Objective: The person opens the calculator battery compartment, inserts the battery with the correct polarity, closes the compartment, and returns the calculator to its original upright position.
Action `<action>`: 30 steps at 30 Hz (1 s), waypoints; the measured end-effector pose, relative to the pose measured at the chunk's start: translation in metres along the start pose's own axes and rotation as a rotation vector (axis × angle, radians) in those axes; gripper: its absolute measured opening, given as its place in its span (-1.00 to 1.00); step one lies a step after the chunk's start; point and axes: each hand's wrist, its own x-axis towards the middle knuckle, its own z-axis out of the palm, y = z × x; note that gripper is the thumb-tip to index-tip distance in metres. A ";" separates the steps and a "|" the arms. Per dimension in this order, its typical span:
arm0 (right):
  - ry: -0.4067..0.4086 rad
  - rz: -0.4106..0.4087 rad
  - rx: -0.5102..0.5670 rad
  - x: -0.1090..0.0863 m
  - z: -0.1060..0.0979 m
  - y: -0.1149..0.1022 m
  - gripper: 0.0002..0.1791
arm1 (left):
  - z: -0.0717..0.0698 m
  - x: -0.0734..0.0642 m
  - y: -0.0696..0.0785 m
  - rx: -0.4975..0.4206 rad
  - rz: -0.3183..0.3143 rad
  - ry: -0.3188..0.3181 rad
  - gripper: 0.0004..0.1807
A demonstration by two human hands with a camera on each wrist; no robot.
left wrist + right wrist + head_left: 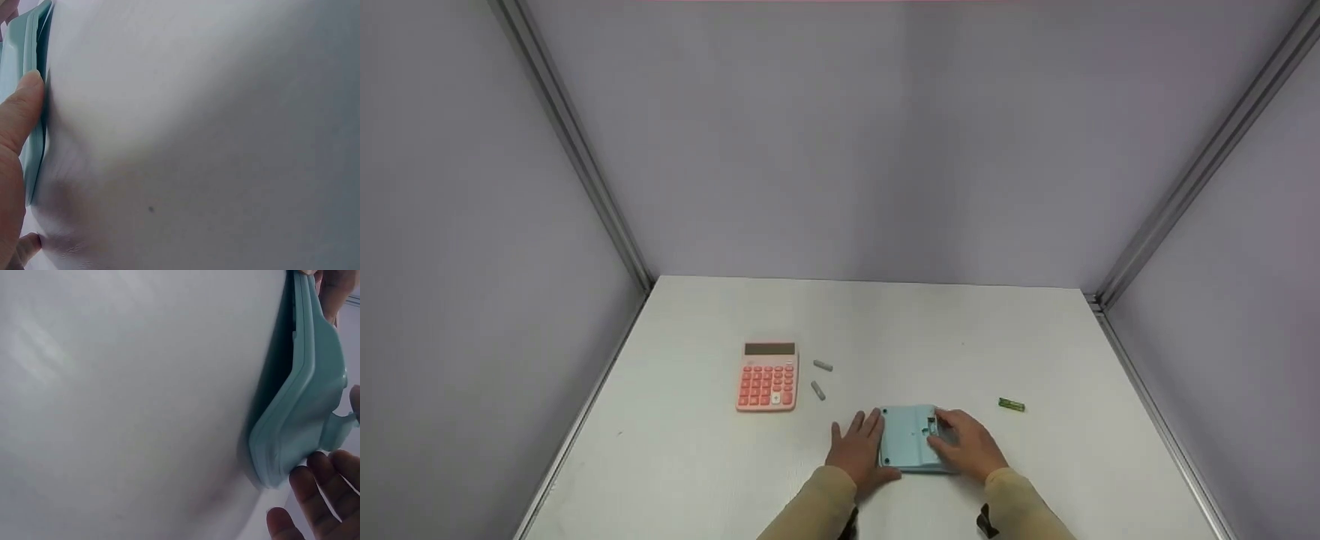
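A light blue calculator (904,439) lies face down on the white table, with an opened battery compartment (931,426) at its right side. My left hand (856,452) rests along its left edge, fingers straight and spread. The thumb (27,101) presses against the near edge in the left wrist view. At the calculator's right end, my right hand (971,448) pinches a small light blue battery cover (337,432) between thumb and finger. Its other fingers (315,498) stay close to the calculator's end. Part of the compartment is hidden by this hand.
To the left, a pink calculator (767,377) lies face up. Two grey batteries (823,365) lie beside it. A green battery (1012,404) lies on the table to the right, beyond my right hand. Grey panels (840,150) enclose the table (697,465) at the back and sides.
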 end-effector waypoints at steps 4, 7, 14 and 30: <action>-0.002 0.007 -0.009 0.001 0.000 0.000 -0.39 | -0.001 0.000 0.000 0.003 0.006 0.002 0.17; -0.009 0.019 0.001 0.001 0.000 0.000 -0.40 | -0.001 0.000 0.000 -0.001 0.006 -0.008 0.17; -0.021 0.033 0.011 0.001 0.000 -0.001 -0.42 | -0.003 0.001 0.000 0.004 0.005 -0.021 0.18; -0.004 0.006 0.010 0.000 0.000 -0.003 -0.44 | -0.003 -0.002 0.001 0.003 0.003 -0.007 0.16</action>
